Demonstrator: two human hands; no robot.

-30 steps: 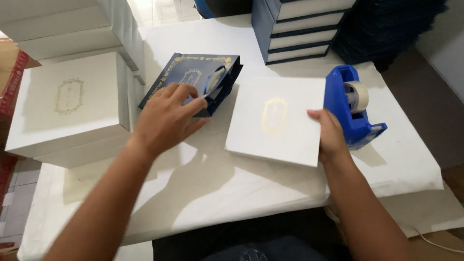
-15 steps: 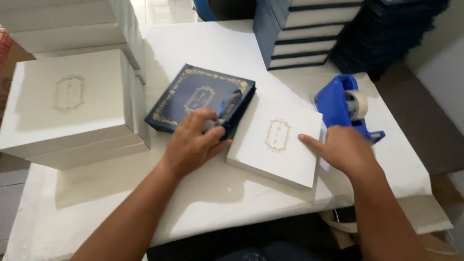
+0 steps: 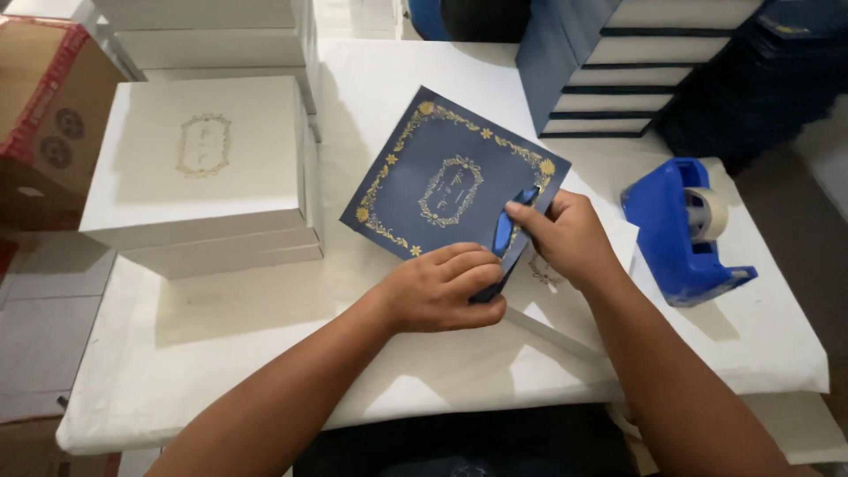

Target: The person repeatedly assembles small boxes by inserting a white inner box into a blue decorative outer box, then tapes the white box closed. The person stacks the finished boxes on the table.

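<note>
Pinching a blue ribbon (image 3: 503, 231) between thumb and fingers, our right hand (image 3: 570, 237) keeps a closed grip at the navy box's (image 3: 442, 181) right edge. Our left hand (image 3: 444, 287) curls shut over the same edge lower down, at seven o'clock from the right. The ribbon's long axis runs from one o'clock to seven. The navy box, tilted, lies at eleven o'clock from both hands, over a white box (image 3: 552, 300) on the desk (image 3: 221, 336). A blue tape dispenser (image 3: 676, 230) sits at three o'clock, white boxes (image 3: 208, 168) at nine.
</note>
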